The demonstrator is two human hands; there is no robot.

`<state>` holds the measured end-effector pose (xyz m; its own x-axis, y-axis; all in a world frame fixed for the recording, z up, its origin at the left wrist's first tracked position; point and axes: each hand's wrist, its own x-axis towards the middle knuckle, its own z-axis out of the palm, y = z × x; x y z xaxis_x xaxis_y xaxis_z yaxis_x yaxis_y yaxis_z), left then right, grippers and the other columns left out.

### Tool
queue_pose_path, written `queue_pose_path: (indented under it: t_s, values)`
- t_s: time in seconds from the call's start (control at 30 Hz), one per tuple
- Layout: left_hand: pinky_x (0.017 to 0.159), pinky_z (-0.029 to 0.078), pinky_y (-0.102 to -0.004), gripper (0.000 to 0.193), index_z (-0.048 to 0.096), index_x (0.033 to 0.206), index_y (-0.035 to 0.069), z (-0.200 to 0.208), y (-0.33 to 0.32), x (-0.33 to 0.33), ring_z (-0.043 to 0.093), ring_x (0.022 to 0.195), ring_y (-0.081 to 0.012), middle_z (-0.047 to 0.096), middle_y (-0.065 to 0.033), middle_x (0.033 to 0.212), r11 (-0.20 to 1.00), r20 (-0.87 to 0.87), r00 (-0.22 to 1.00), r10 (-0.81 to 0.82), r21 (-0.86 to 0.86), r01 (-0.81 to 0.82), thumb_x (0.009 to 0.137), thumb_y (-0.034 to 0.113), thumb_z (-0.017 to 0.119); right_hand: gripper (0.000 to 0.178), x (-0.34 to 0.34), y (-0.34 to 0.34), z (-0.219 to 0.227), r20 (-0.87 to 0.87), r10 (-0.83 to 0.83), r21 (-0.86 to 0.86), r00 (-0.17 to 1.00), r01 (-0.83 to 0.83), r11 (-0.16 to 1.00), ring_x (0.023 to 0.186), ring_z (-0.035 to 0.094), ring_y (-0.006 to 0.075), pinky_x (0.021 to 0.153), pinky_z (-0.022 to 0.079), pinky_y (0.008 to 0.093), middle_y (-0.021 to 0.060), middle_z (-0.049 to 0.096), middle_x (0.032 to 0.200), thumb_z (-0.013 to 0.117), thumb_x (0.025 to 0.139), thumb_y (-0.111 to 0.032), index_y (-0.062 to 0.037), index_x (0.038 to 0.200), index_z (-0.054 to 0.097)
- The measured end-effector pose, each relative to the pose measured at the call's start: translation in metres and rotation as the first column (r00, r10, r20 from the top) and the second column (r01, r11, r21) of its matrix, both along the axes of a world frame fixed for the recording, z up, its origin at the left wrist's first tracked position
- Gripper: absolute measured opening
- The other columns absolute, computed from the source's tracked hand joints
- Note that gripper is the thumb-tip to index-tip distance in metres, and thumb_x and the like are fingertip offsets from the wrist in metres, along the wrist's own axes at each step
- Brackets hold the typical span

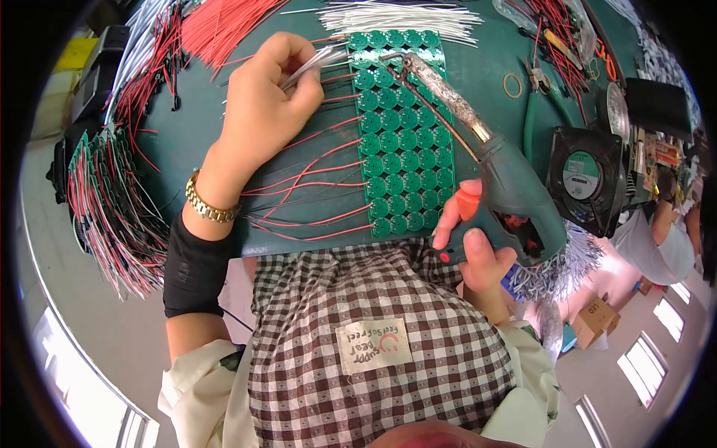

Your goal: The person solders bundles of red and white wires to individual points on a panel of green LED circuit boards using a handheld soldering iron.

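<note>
My left hand (pixel 265 108) pinches a small bundle of thin white wires (pixel 323 57) beside the upper left edge of a green panel of small round circuit boards (pixel 408 161). The wire ends reach the panel's edge. My right hand (pixel 484 263) is wrapped round the handle of a dark green soldering gun (pixel 515 179) with an orange trigger. Its bent tip is over the upper rows of boards; whether it touches a board I cannot tell. Red wires (pixel 328 181) and thin black ones run leftward from the panel's left side.
White wires (pixel 403 21) and red wires (pixel 224 28) lie at the back of the green table. Wired boards (pixel 112 201) hang at the left. Cutters (pixel 539 86), a rubber ring (pixel 512 85) and a black fan (pixel 588 179) stand right. Another person (pixel 657 243) is at far right.
</note>
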<state>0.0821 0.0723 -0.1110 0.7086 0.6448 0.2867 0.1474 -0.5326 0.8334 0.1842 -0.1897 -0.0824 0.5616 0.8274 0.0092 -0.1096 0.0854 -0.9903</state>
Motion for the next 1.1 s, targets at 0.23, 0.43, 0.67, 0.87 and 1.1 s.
queue_pose_path:
  t_s: [0.23, 0.43, 0.67, 0.87, 1.1]
  values:
    - [0.052, 0.043, -0.0236, 0.014, 0.054, 0.095, 0.003, 0.006, -0.009, 0.001, 0.053, 0.052, -0.0109, 0.056, -0.0058, 0.06, 0.996, -0.044, 0.997, -0.06, 0.069, 0.063, 0.082, 0.003, 0.059, 0.047, 0.003, -0.002, 0.002, 0.025, 0.063, 0.002, 0.998, -0.063, 0.998, 0.061, 0.056, 0.0167, 0.054, 0.047, 0.0283, 0.0141, 0.057, 0.082, 0.055, 0.086, -0.019, 0.0044, 0.125, 0.042]
    - [0.057, 0.046, -0.0277, 0.011, 0.053, 0.097, 0.001, -0.006, 0.002, 0.001, 0.057, 0.057, -0.0175, 0.061, -0.0099, 0.068, 0.997, 0.139, 0.988, -0.066, -0.019, 0.07, 0.088, 0.005, 0.059, 0.046, 0.009, -0.001, -0.002, 0.18, 0.107, -0.03, 0.978, -0.104, 0.994, 0.062, 0.055, 0.016, 0.057, 0.045, 0.0282, 0.0135, 0.057, 0.08, 0.053, 0.085, -0.013, 0.0049, 0.126, 0.043]
    - [0.064, 0.051, -0.0232, 0.013, 0.062, 0.097, 0.001, -0.001, -0.004, 0.003, 0.063, 0.068, -0.0102, 0.067, -0.0056, 0.078, 0.989, 0.046, 0.997, -0.056, -0.135, 0.061, 0.084, 0.0, 0.063, 0.024, 0.005, 0.003, 0.004, 0.049, 0.048, -0.031, 0.998, -0.046, 0.998, 0.067, 0.057, 0.0124, 0.06, 0.048, 0.0267, 0.006, 0.058, 0.083, 0.061, 0.082, -0.005, -0.0005, 0.104, 0.053]
    - [0.056, 0.046, -0.0207, 0.005, 0.065, 0.087, 0.001, -0.007, -0.004, 0.003, 0.056, 0.059, -0.0081, 0.065, -0.0035, 0.074, 0.993, 0.061, 0.998, -0.023, -0.117, 0.03, 0.082, 0.002, 0.065, 0.032, 0.004, 0.004, -0.001, 0.032, 0.031, -0.008, 0.999, -0.031, 1.0, 0.066, 0.058, 0.0126, 0.058, 0.05, 0.0268, 0.0077, 0.059, 0.083, 0.06, 0.083, -0.004, 0.0016, 0.113, 0.05]
    - [0.054, 0.043, -0.0237, 0.004, 0.06, 0.075, 0.002, 0.008, -0.004, 0.006, 0.052, 0.058, -0.0124, 0.057, -0.005, 0.071, 0.999, -0.088, 0.995, -0.036, 0.003, 0.037, 0.071, 0.002, 0.061, 0.032, 0.001, 0.008, -0.002, 0.003, 0.046, 0.018, 0.999, -0.046, 0.999, 0.064, 0.058, 0.013, 0.057, 0.05, 0.0265, 0.0079, 0.059, 0.083, 0.06, 0.083, -0.004, 0.0019, 0.113, 0.05]
